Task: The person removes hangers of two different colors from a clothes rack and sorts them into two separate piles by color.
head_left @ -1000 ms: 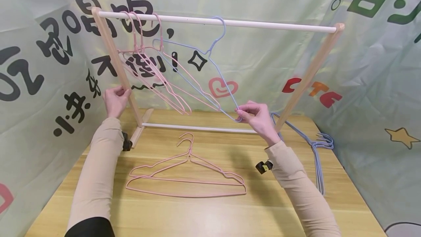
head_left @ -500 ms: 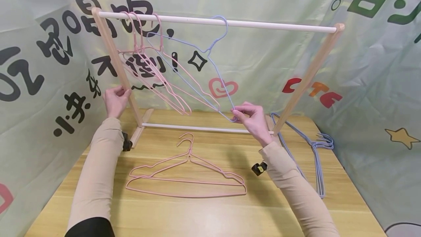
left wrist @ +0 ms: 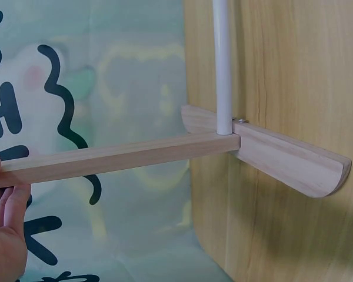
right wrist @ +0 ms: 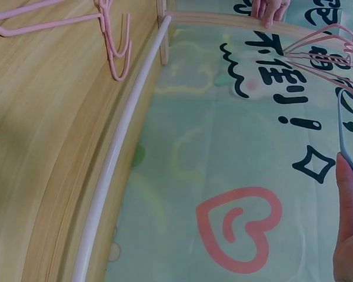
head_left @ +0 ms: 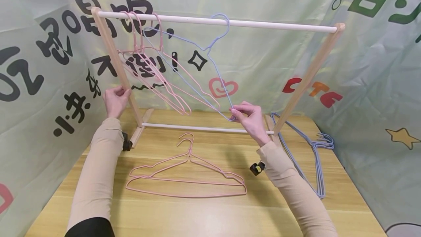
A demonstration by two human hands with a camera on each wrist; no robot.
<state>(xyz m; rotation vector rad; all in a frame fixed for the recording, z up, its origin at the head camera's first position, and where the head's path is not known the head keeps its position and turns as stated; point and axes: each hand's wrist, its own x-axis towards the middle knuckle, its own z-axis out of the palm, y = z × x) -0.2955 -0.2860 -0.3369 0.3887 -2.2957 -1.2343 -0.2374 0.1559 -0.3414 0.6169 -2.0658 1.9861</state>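
Blue hanger (head_left: 209, 48), thin, smooth, hooked on round white rail (head_left: 279, 25), right hand (head_left: 250, 120) pinching its lower corner. Nearest: flat pink hangers (head_left: 189, 152) on wood-grain table (head_left: 197, 218). Beyond: left hand (head_left: 116, 101) pinching squared wooden post (head_left: 111, 48); rail runs on from blue hook to right post (head_left: 309, 79).

Right hand (head_left: 251, 119) hides part of the blue hanger (head_left: 213, 42), and the right wrist view cuts both off. Left hand (head_left: 116, 101) gets chopped by its own wrist view too. Blue stack (head_left: 317, 144) near the right edge of the desk (head_left: 204, 217): maybe four hangers, too overlapped to count for sure.
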